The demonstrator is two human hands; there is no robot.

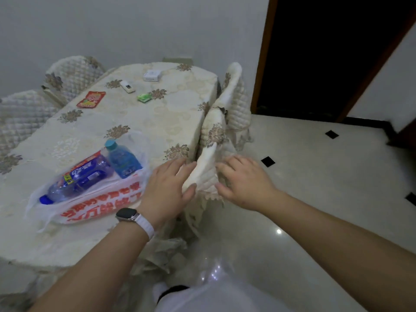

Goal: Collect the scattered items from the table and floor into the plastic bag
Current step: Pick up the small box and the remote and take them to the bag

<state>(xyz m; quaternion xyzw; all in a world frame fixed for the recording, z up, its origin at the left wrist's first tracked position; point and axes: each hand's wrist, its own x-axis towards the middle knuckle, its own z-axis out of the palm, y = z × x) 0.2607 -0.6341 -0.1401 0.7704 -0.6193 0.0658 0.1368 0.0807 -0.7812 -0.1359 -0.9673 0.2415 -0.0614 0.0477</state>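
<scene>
A white plastic bag (99,204) with red print lies on the table (157,122), holding a dark blue bottle (76,181) and a light blue bottle (122,159). Farther back on the cloth lie a red snack packet (91,99), a white remote-like device (127,86), a green packet (144,97) and a white box (152,75). My left hand (167,188), a watch on its wrist, and my right hand (245,182) both hold the top of a cloth-covered chair back (206,172) beside the table, one on each side. How far the fingers curl round it is unclear.
Quilted chairs (72,75) stand at the table's far left; another chair (234,95) sits on the right side. Glossy tiled floor (315,176) with black diamond insets spreads to the right. A dark doorway (326,52) opens at the back right.
</scene>
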